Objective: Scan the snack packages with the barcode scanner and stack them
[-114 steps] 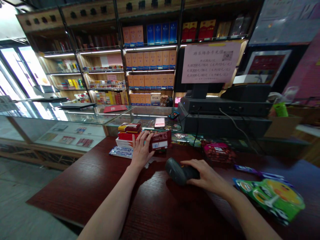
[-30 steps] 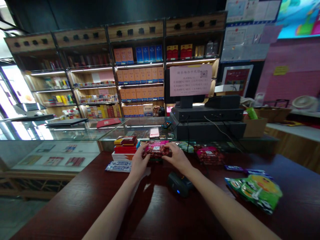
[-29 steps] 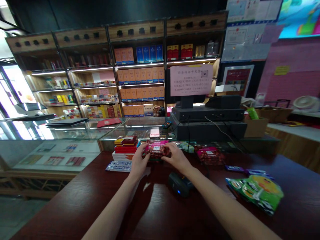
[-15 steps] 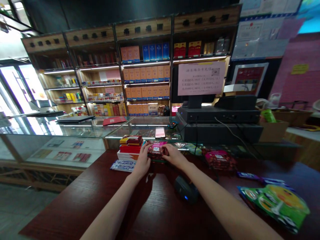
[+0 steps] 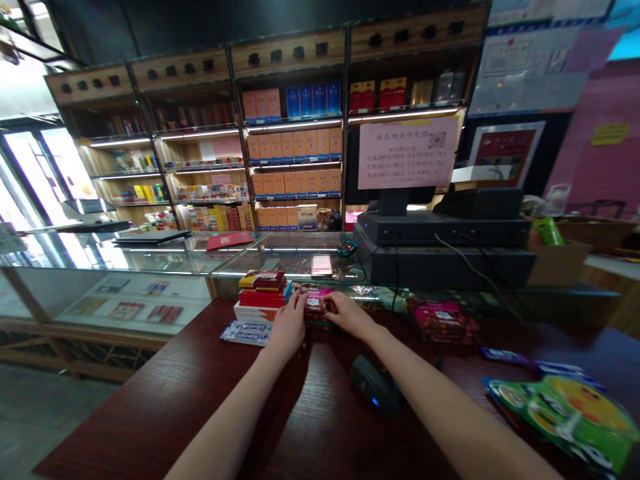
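A pink and dark-red snack packet [image 5: 315, 300] with a white label lies at the far side of the dark wooden table, between my hands. My left hand [image 5: 289, 325] has its fingers closed on the packet's left side. At its right edge, my right hand [image 5: 351, 316] pinches it between thumb and fingers. Just left of my left hand stands a stack of red and yellow boxes [image 5: 261, 293]. Blue-and-white wrapped bars [image 5: 245, 332] lie in front of that stack. A black computer mouse-like device [image 5: 374, 383] with a blue light sits below my right forearm.
More pink and dark-red packets [image 5: 443, 321] lie to the right, near purple wrappers [image 5: 505, 357] and a large green bag [image 5: 585, 413]. Behind the table is a glass counter [image 5: 280, 247] with a phone-like object [image 5: 321, 265]. A monitor's base and black till [image 5: 440, 233] stand at the back right.
My left hand has shifted slightly, its fingers now more bunched at the packet's left side. My right hand stays at the packet's edge. The view has turned a little.
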Available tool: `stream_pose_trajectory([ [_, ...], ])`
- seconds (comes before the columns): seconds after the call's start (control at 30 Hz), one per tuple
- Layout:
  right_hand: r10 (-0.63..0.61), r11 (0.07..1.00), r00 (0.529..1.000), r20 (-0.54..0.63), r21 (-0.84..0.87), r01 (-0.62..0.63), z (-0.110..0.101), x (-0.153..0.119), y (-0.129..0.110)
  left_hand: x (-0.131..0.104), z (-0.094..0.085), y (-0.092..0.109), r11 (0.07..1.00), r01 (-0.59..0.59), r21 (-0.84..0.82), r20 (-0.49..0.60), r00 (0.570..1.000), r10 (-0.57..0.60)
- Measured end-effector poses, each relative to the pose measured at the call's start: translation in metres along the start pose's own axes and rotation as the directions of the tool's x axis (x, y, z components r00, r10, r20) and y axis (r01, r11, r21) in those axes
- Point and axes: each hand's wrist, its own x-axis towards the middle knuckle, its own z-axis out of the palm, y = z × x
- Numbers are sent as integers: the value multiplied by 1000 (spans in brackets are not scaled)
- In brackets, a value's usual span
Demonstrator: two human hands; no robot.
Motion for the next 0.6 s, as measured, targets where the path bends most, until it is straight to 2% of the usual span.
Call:
stream_pose_trajectory([
  [0.13, 27, 1000, 1000, 2, -13, -27, 1, 0, 0, 0, -1, 6, 992, 18, 127, 5, 1000, -18],
  [0.23, 55, 998, 998, -2, -23, -55, 3, 0, 1, -2, -3, 10, 983, 37, 178, -32, 999, -32],
  [0.37, 77, 997, 997, -7, -30, -77, 5, 1, 1, -6, -6, 15, 983, 37, 180, -71, 997, -25],
  [0.6, 88, 995, 996, 6, -40, -88, 4, 3, -2, -13, -5, 18, 992, -20, 122, -63, 998, 27],
])
